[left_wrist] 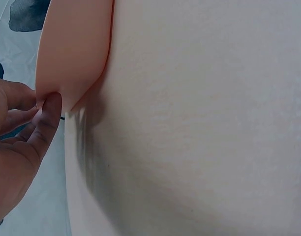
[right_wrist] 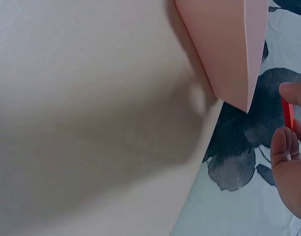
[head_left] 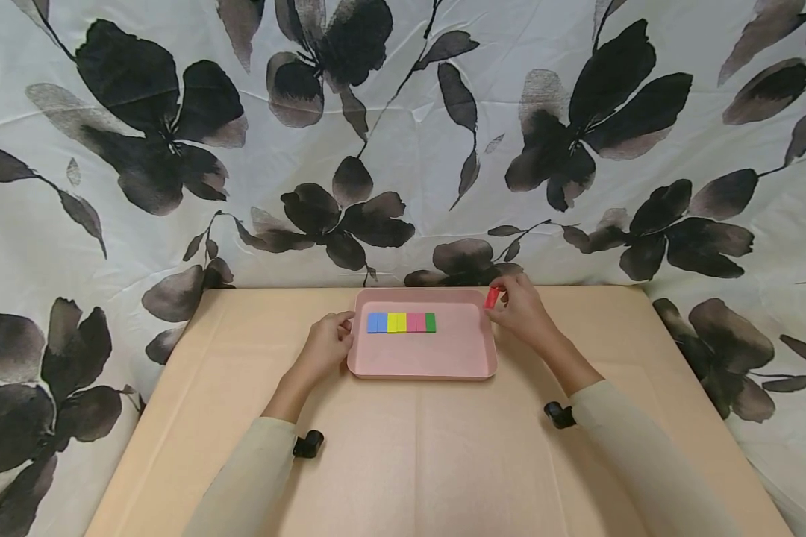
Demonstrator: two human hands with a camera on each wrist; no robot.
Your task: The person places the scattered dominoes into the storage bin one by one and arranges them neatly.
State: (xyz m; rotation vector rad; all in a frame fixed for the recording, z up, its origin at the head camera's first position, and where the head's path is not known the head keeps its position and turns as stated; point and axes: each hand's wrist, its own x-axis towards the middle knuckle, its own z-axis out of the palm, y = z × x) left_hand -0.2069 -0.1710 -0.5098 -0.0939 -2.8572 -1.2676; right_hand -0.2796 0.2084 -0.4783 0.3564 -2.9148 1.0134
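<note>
A pink tray [head_left: 457, 354] lies near the table's far edge, in the middle of the head view. Inside it, a row of small coloured tiles [head_left: 401, 323] runs from blue through yellow and pink to green at the right. My left hand [head_left: 324, 344] pinches the tray's left rim between thumb and fingers, which the left wrist view shows close up. Above the tray's right side, my right hand [head_left: 525, 309] holds a small red piece [head_left: 492, 297] between thumb and fingertips. In the right wrist view that red piece [right_wrist: 287, 114] appears thin and edge-on, apart from the tray.
The light wooden-toned tabletop [head_left: 416, 455] spreads in front of the tray. Behind and around it hangs or lies a white cloth [head_left: 436, 149] with dark flowers. A small black camera [head_left: 309, 444] sits on the left wrist, another [head_left: 560, 415] on the right.
</note>
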